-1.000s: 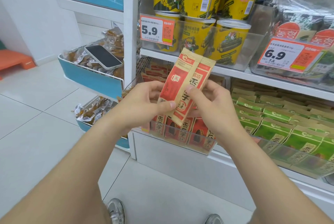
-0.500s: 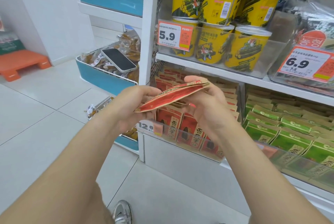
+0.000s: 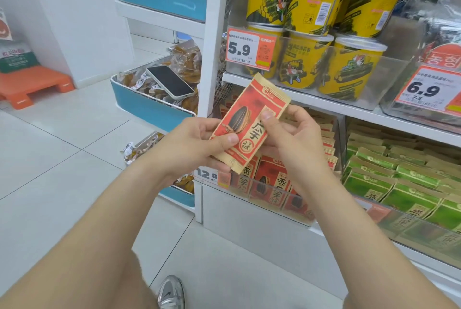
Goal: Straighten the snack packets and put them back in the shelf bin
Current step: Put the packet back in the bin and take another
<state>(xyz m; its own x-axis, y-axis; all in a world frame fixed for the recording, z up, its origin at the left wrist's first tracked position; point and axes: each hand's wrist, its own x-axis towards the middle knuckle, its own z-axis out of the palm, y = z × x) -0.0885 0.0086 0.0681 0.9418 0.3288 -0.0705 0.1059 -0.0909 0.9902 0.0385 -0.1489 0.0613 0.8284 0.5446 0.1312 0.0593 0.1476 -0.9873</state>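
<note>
- The left hand (image 3: 194, 144) grips the lower left edge of the snack packet (image 3: 245, 125), thumb laid across its face.
- The right hand (image 3: 294, 139) pinches the right edge, thumb on the front.
- The packet is held tilted, face up, just above the shelf bin (image 3: 268, 207) of matching packets.
- Judged light, thin and crinkly, with loose contents; best held by the side edges.

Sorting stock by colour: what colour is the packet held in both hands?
The packet is red with tan edges, seen in the head view.
</note>
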